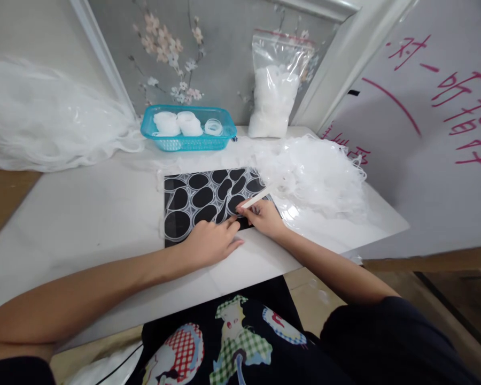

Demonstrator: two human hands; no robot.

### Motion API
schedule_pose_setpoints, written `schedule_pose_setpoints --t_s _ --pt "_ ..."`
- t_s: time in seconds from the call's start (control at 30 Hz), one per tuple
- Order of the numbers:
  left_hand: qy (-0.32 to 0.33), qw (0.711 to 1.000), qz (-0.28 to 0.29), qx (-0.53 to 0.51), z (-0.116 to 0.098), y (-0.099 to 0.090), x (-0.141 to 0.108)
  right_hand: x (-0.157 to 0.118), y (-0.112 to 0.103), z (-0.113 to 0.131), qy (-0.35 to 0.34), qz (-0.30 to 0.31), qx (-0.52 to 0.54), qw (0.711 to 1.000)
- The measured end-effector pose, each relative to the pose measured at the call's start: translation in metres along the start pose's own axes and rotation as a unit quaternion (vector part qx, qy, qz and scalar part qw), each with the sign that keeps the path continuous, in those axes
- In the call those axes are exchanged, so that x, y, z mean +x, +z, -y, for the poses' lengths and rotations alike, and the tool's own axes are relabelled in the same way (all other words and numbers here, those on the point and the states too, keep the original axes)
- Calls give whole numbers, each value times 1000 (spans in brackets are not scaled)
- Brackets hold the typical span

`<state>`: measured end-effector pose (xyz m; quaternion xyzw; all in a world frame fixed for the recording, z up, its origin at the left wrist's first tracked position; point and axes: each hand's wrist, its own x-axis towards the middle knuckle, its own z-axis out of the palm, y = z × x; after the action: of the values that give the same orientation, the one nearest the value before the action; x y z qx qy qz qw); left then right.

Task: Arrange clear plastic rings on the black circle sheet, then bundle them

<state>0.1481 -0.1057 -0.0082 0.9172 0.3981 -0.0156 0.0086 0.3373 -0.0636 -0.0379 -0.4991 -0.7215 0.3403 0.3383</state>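
Head view. A black sheet (177,225) is laid on the white table (104,214), just in front of the person. Its face is covered by thin clear rings (191,206), set in rows; most are round or oval, while some near the middle are pulled into narrow, twisted shapes.

Right hand (264,218): a flat white strip (257,197) is pinched between thumb and fingers — grip closed, with the free end of the strip pointed up and to the right. The fingertips are held over the lower right part of the sheet.

Left hand (213,243): palm turned down, fingers loosely spread, thumb set apart from them. The fingertips are brought to the lower edge of the sheet, just beside those of the right hand; whether a ring is pressed under them cannot be told.

Surroundings: a loose heap (320,174) of clear rings is piled to the right of the sheet, near its corner. A blue basket (188,143) is placed behind the sheet; white ring stacks (190,124) are held in it. A zip bag (273,101), partly filled with white material, is stood upright behind the heap. A larger translucent mass (52,117) is seen at far left — contents not clearly resolved. Red writing is borne by the whiteboard (385,176) at right.
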Motion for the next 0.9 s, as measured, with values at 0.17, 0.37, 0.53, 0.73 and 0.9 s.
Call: schedule_pose_setpoints --t_s 0.17,0.37,0.53,0.73,0.9 --pt "-26 999 21 -21 0 0 3 0 0 1 -13 -4 -24 1000" --pt "-39 997 33 -57 1 -2 5 -2 1 -1 -69 -20 -96 993" --pt "-34 998 29 -51 0 -3 3 -4 -4 -5 -146 31 -267 952" --pt "-39 995 70 -63 2 -10 5 58 -63 -5 -109 -243 -261 928" --pt "-34 996 58 -50 5 -10 4 81 -117 -1 -88 -433 -134 887"
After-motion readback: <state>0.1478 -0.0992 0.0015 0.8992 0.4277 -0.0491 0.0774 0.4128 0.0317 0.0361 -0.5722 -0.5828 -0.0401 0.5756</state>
